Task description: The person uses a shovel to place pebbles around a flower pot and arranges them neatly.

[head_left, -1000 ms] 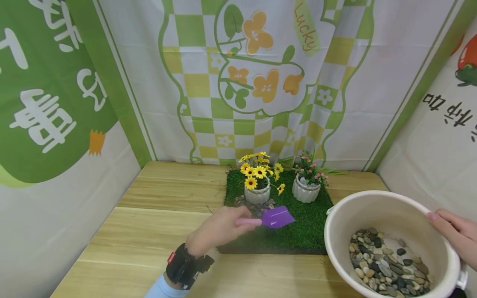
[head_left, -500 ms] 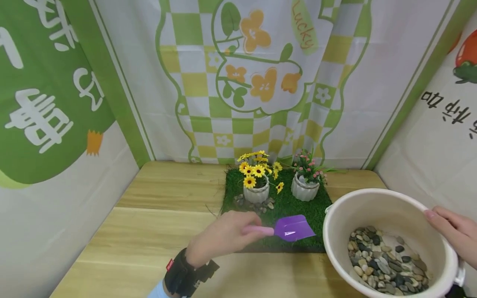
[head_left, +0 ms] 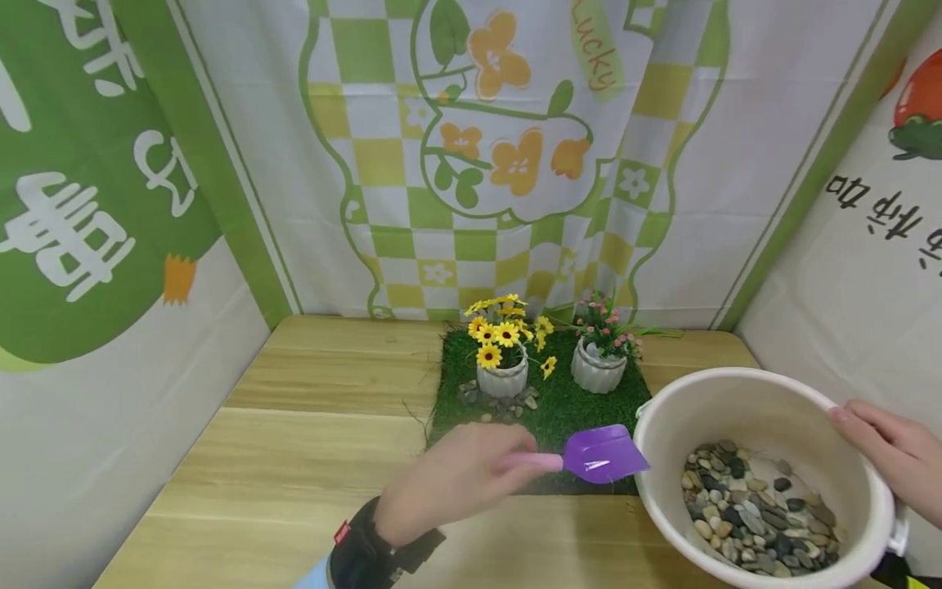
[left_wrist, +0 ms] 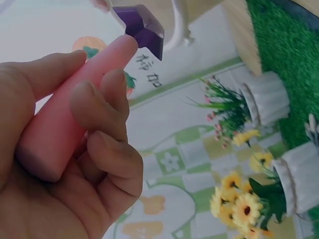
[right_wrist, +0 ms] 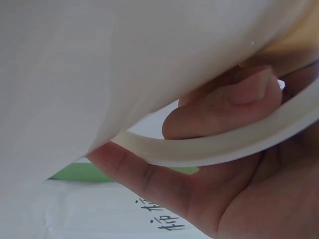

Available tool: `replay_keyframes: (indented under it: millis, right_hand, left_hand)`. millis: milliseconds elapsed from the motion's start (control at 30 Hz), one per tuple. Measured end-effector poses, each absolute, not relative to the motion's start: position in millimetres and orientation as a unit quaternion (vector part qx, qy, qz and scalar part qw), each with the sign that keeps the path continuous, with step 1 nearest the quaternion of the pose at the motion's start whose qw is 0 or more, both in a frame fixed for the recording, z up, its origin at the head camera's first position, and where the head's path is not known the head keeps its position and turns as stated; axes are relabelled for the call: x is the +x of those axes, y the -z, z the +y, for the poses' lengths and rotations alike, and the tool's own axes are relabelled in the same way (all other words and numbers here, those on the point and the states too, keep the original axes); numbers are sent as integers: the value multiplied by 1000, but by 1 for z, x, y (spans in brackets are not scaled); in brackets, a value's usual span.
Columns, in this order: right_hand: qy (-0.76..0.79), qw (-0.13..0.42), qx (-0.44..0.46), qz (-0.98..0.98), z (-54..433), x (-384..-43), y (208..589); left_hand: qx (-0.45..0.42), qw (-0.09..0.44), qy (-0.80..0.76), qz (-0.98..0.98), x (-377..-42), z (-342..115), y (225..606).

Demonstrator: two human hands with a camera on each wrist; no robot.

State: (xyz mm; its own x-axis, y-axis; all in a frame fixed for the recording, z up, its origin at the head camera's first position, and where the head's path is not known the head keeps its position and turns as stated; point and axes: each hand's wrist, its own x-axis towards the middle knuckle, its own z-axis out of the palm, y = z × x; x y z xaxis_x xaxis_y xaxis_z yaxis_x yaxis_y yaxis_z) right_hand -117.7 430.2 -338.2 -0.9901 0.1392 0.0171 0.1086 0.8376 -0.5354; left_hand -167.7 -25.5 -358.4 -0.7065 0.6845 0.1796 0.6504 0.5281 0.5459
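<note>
My left hand (head_left: 459, 474) grips the pink handle of a small purple shovel (head_left: 602, 455), its blade pointing right beside the near-left rim of a cream bucket (head_left: 655, 507). In the left wrist view, fingers curl round the pink handle (left_wrist: 75, 109). Pebbles (head_left: 751, 515) of grey, black and tan cover part of the bucket's floor. My right hand (head_left: 894, 454) holds the bucket at its right rim; the right wrist view shows fingers (right_wrist: 219, 112) curled round a white curved band (right_wrist: 214, 149), likely the bucket's handle. Whether the blade carries anything is not visible.
A green turf mat (head_left: 559, 421) lies on the wooden table (head_left: 294, 433). On it stand a white pot with yellow flowers (head_left: 504, 378) ringed by several pebbles (head_left: 496, 401), and a white pot with pink flowers (head_left: 598, 370). Printed cloth walls (head_left: 508, 147) enclose the table.
My left hand has moved right and slightly down with the shovel, from in front of the yellow-flower pot to beside the bucket. The right hand and bucket keep nearly the same place.
</note>
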Motion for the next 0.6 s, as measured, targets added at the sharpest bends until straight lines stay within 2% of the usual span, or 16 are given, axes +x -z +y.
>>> replay_keyframes:
  millis: [167,400,600]
  right_hand:
    - [-290,22,-55,-955,430,-118,338]
    - [-293,30,-52,-954,431,-115,339]
    - [-296,40,-47,-953,431,-114,342]
  left_hand:
    - [404,8,-282,870,-163,-17,355]
    - [447,-73,-228,862,-160,-5,357]
    - [474,-117,-191,851,-156,8,361]
